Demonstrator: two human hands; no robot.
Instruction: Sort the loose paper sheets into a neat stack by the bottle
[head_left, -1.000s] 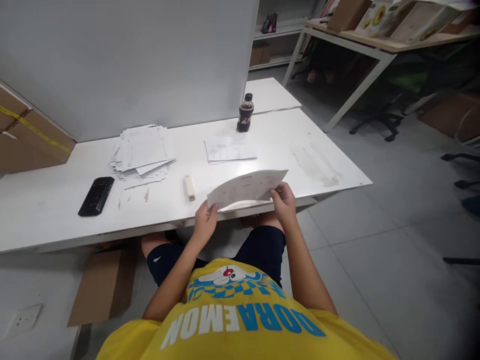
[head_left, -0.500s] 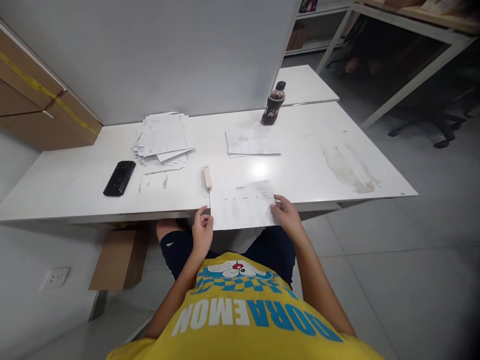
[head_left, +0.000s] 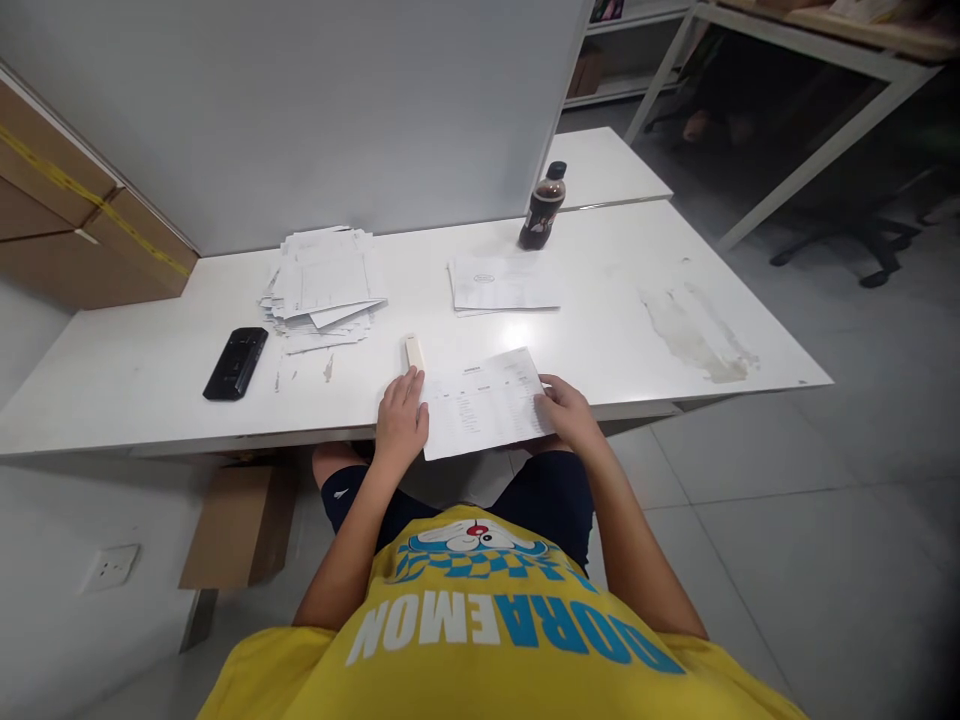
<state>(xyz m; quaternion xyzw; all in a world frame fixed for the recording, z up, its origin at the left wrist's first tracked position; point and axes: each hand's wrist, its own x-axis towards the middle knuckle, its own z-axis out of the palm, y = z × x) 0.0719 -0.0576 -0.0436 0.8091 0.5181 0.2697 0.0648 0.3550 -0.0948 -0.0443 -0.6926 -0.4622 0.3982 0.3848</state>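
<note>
A printed white sheet (head_left: 484, 402) lies at the front edge of the white table (head_left: 637, 330), hanging slightly over it. My right hand (head_left: 568, 412) grips the sheet's right edge with curled fingers. My left hand (head_left: 401, 420) rests at the sheet's left edge, fingers stretched forward and close together, pointing at a small cream stapler (head_left: 414, 353) just beyond the fingertips.
A messy pile of papers (head_left: 322, 288) sits left of centre, a black phone (head_left: 236, 362) further left. A flat stack of sheets (head_left: 504, 284) and a dark drink bottle (head_left: 543, 207) are behind. Cardboard boxes (head_left: 67, 230) at far left, another box (head_left: 236, 525) under the table.
The sheet came down from being held up in both hands to lie on the table edge. My left hand let go of it and moved forward towards the stapler.
</note>
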